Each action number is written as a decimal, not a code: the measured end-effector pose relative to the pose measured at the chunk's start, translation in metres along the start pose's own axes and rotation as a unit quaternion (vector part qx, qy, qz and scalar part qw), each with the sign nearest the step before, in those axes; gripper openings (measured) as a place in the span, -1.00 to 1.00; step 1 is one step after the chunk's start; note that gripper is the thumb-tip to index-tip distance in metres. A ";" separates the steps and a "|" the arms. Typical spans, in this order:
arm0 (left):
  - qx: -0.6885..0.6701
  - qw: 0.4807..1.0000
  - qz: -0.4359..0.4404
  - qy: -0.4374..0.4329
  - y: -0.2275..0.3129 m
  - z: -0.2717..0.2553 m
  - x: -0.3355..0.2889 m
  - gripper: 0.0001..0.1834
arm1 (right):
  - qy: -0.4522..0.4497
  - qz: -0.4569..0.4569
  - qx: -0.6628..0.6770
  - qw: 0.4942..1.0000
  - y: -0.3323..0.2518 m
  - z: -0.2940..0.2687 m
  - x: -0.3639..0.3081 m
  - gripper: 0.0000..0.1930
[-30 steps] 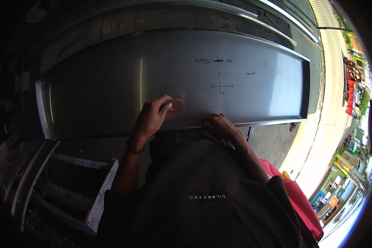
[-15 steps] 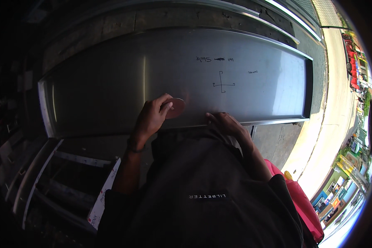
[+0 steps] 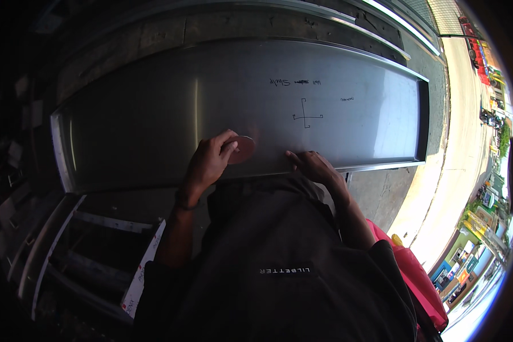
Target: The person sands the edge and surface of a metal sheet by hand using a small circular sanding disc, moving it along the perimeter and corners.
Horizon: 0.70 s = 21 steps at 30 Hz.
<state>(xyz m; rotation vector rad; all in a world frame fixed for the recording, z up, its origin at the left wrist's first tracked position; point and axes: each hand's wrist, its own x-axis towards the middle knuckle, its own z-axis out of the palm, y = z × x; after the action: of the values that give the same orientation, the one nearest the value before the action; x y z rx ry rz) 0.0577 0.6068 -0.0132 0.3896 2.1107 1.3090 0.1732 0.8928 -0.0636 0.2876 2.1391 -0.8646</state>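
Observation:
A long sheet-metal panel (image 3: pixel 154 114) with turned-up edges lies in front of me. Dark marker writing and a cross-shaped sketch (image 3: pixel 306 117) are on its right half. My left hand (image 3: pixel 212 159) pinches a round, reddish-brown sanding disc (image 3: pixel 243 150) by its left edge, thumb on top. The disc is at the panel's near middle; whether it touches the metal I cannot tell. My right hand (image 3: pixel 314 166) rests at the near edge of the panel, fingers loosely curled over the metal, the thumb side pointing left, and no object shows in it.
A metal frame (image 3: pixel 105 222) with printed film on one bar stands at lower left. Long metal strips (image 3: pixel 347 25) lie beyond the panel. Something red (image 3: pixel 407 273) is at my right side. Past the concrete floor, a sunlit roadway (image 3: pixel 433 182) runs along the right, with vehicles beyond.
My right hand has shifted slightly, its fingertips a little farther onto the panel. The left hand and disc hold nearly the same place. The whole view has turned very slightly.

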 end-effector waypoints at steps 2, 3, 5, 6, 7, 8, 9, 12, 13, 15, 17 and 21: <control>-0.002 1.000 -0.010 0.001 -0.002 -0.001 -0.002 -0.87 | -0.009 0.010 0.004 1.000 0.002 -0.007 -0.004 -0.30; -0.004 1.000 -0.010 0.002 -0.004 -0.002 -0.002 -0.87 | -0.015 0.024 0.006 1.000 0.001 -0.013 -0.007 -0.30; 0.001 1.000 -0.008 0.000 -0.007 -0.003 -0.002 -0.87 | -0.020 0.040 0.006 0.999 0.006 -0.018 -0.009 -0.31; 0.000 1.000 -0.006 -0.001 -0.006 -0.003 -0.002 -0.87 | -0.020 0.036 0.020 0.999 0.011 -0.019 -0.010 -0.31; -0.001 1.000 -0.013 -0.002 -0.006 -0.003 -0.002 -0.88 | -0.020 0.032 0.034 0.999 0.016 -0.020 -0.010 -0.32; -0.003 1.000 -0.020 -0.002 -0.005 -0.004 -0.002 -0.88 | -0.020 0.032 0.033 0.999 0.015 -0.023 -0.013 -0.32; -0.003 1.000 -0.021 -0.002 -0.006 -0.004 -0.003 -0.88 | 0.002 0.050 -0.016 0.999 0.014 -0.027 -0.016 -0.33; -0.014 1.000 -0.015 -0.001 -0.009 -0.004 -0.004 -0.87 | 0.011 0.093 -0.110 0.990 0.021 -0.037 -0.022 -0.35; -0.013 1.000 -0.018 -0.002 -0.010 -0.005 -0.005 -0.87 | -0.003 0.116 -0.152 0.982 0.024 -0.040 -0.023 -0.36; -0.012 1.000 -0.019 -0.005 -0.010 -0.004 -0.004 -0.86 | 0.012 0.097 -0.118 0.988 0.030 -0.042 -0.031 -0.37; -0.019 1.000 -0.010 -0.011 -0.013 -0.003 -0.003 -0.86 | 0.026 0.077 -0.085 0.993 0.033 -0.043 -0.036 -0.38; -0.033 0.999 -0.020 -0.015 -0.011 -0.001 -0.002 -0.86 | 0.105 0.045 -0.070 0.991 0.046 -0.051 -0.042 -0.38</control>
<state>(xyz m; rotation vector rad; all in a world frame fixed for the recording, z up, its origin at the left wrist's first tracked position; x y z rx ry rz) 0.0597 0.5994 -0.0220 0.3354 2.0338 1.3373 0.1919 0.9647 -0.0313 0.4155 2.3477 -0.6529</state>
